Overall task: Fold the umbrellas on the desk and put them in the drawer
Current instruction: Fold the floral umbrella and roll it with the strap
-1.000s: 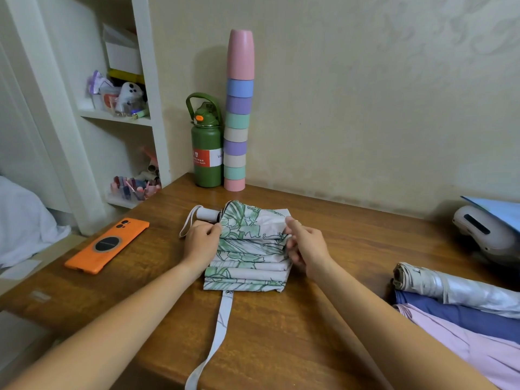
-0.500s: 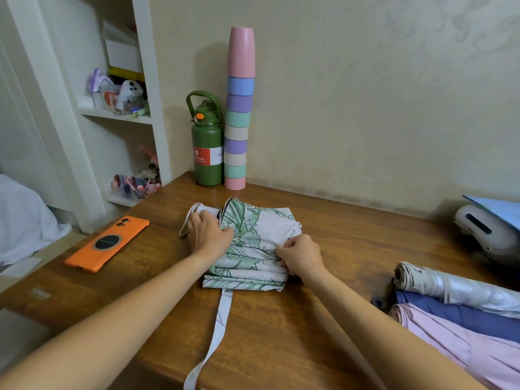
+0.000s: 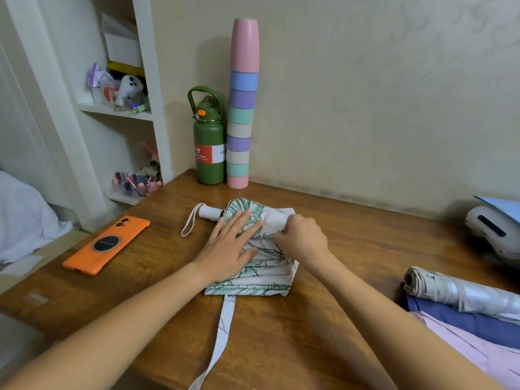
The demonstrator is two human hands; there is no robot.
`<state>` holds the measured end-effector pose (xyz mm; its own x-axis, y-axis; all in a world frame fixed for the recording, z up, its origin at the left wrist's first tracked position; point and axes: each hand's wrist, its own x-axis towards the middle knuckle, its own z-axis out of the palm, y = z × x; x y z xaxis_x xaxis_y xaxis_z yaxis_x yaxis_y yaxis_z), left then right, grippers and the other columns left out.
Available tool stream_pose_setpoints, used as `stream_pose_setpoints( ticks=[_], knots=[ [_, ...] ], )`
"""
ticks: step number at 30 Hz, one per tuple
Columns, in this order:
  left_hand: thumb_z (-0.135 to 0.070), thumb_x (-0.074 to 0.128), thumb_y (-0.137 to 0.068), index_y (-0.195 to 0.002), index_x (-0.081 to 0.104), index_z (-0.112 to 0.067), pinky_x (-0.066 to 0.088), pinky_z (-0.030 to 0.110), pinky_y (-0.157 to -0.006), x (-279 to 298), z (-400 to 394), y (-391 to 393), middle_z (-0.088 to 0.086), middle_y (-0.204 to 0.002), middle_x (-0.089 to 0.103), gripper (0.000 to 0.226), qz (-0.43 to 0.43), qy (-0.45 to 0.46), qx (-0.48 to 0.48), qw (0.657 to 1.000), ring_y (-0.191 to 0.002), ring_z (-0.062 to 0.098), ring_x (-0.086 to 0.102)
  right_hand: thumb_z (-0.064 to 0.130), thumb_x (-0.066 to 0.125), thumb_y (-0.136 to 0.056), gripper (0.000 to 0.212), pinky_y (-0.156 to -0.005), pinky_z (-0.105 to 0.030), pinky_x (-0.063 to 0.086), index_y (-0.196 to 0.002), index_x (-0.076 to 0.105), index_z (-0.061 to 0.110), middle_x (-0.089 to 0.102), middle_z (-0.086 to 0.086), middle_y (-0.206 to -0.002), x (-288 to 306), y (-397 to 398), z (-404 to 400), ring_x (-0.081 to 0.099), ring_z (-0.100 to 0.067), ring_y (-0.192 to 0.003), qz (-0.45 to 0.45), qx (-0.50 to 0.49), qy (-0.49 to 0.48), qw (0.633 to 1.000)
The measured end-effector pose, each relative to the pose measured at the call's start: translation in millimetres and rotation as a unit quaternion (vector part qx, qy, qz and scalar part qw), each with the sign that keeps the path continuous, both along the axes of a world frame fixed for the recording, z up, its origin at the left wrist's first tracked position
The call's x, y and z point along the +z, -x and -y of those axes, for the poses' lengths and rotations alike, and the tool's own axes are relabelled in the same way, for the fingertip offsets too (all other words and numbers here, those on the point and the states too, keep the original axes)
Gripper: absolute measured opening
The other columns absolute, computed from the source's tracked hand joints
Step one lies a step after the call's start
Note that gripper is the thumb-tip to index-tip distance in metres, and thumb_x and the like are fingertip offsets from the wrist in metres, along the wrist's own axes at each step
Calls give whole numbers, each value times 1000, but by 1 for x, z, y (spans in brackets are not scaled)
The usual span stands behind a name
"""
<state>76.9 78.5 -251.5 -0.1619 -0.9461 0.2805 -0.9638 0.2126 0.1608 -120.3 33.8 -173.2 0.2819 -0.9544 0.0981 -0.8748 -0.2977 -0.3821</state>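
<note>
Leaf-printed umbrella [image 3: 261,266] lies near the middle of the wooden desk [image 3: 323,333], its white handle [image 3: 210,213] pointing to the left and a wrist loop [image 3: 190,223] hanging from the handle's end. The left hand [image 3: 228,246] rests flat on the canopy with straight, spread fingers, so its grip is open and it only presses the cloth down. The right hand [image 3: 302,239] is just beside it, with fingers curled; its grip pinches the far fold of the white fabric. A long fabric strap [image 3: 223,330] runs from the near edge of the umbrella to the front edge of the desk and goes over it.

At the right side of the desk lie three more umbrellas close together: a silver umbrella [image 3: 461,294], a blue umbrella [image 3: 464,323] and a pink umbrella [image 3: 484,358]. An orange phone [image 3: 107,244] lies on the left part of the desk. A green bottle [image 3: 209,153] and a stack of coloured cups [image 3: 242,108] stand by the wall.
</note>
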Motion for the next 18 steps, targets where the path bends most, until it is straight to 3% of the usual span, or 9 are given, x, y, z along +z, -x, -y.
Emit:
stream_pose_setpoints(
  ticks=[2, 6, 9, 11, 13, 16, 18],
  knots=[
    [-45, 42, -106, -162, 12, -41, -5, 43, -128, -2, -1, 1, -10, -171, 0, 63, -25, 43, 18, 999, -157, 7, -9, 17, 60, -88, 19, -61, -35, 38, -101, 47, 13, 49, -2, -94, -3, -4, 1, 49, -28, -80, -15, 86, 117, 989],
    [-30, 46, -103, -160, 27, -28, 5, 43, -129, -5, -3, 2, -9, -167, 22, 60, -53, 92, 45, 993, -155, 7, 13, 12, 68, -80, 39, -71, -29, 32, -113, 48, 14, 44, -3, -107, -20, -7, 8, 37, -20, -89, -100, 176, 226, 953],
    [-29, 47, -101, -157, 33, -26, 10, 43, -127, -6, -3, 3, -9, -163, 30, 59, -54, 112, 57, 991, -152, 7, 21, 1, 74, -65, 35, -63, -31, 29, -93, 56, 12, 51, -5, -87, -30, -3, 9, 45, -23, -73, -103, 175, 367, 908],
    [-31, 45, -98, -154, 37, -25, 14, 44, -125, -6, -5, 3, -9, -157, 38, 57, -37, 124, 67, 989, -148, 7, 30, -1, 69, -66, 25, -60, -31, 28, -81, 54, 13, 50, -4, -74, -33, 4, 11, 46, -24, -64, -96, 207, 415, 881],
    [-33, 40, -95, -144, 48, -24, 22, 45, -120, -1, -6, 6, -8, -141, 52, 50, -15, 152, 81, 985, -133, 10, 46, 1, 67, -69, 21, -58, -32, 33, -77, 55, 15, 49, -2, -71, -36, 10, 11, 47, -23, -61, -116, 239, 417, 869],
    [-30, 39, -95, -123, 61, -21, 30, 41, -111, 19, 1, 15, -7, -114, 62, 37, -42, 232, 93, 967, -106, 13, 58, 0, 75, -65, 23, -51, -34, 42, -75, 60, 14, 51, -1, -67, -46, 13, 10, 53, -25, -56, -131, 280, 345, 886],
    [-22, 43, -98, -124, 63, -20, 35, 39, -111, 37, 12, 21, -3, -120, 62, 34, -51, 240, 63, 967, -112, 15, 58, -1, 75, -66, 20, -46, -32, 38, -76, 62, 11, 53, -4, -68, -46, 14, 10, 57, -31, -56, -128, 297, 276, 905]
  ],
)
